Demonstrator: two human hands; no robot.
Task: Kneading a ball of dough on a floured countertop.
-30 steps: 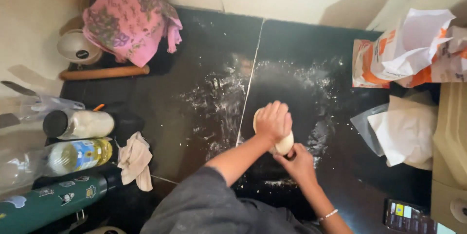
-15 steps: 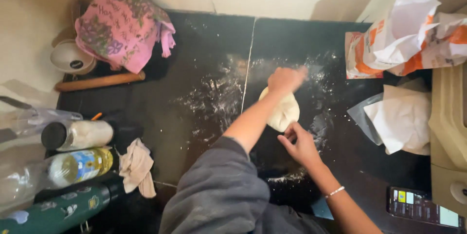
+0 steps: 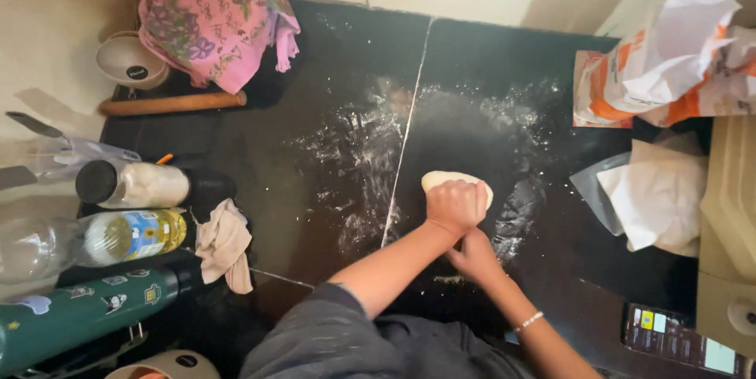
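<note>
Dough (image 3: 461,181): pale oval lump on black bench (image 3: 315,80), just right of the slab seam, flour dusted round it.

Near to far:
- Grey sleeve (image 3: 331,340) at bottom edge; both forearms run up twd the dough. Bracelet on R wrist.
- Right hand (image 3: 474,255): sits behind/under the L wrist, nearer the body, just short of the dough. Fingers curled in; grip looks closed on nothing, though partly hidden by L forearm, so can't be sure.
- Left hand (image 3: 457,204): balled to a fist, knuckles down on the near half of the dough. Grip tight, pressing not holding. Dough shows only past the knuckles, far side.
- Doing this press well, my read: drive w/ heel of hand + body wt, push away over the floured patch, fold back, quarter turn, repeat. Keep strokes short so lump stays on flour, off bare stone. R hand shd brace the wrist or steady the near edge.

Further out: L side – cloth rag (image 3: 224,244), green flask (image 3: 79,316), oil bottle (image 3: 118,239), jar w/ black lid (image 3: 130,184), rolling pin (image 3: 173,103), white bowl (image 3: 130,60), pink floral cloth (image 3: 213,17). R side – phone (image 3: 681,341), white bag (image 3: 657,194), orange-white flour sack (image 3: 661,64) at the wall.
</note>
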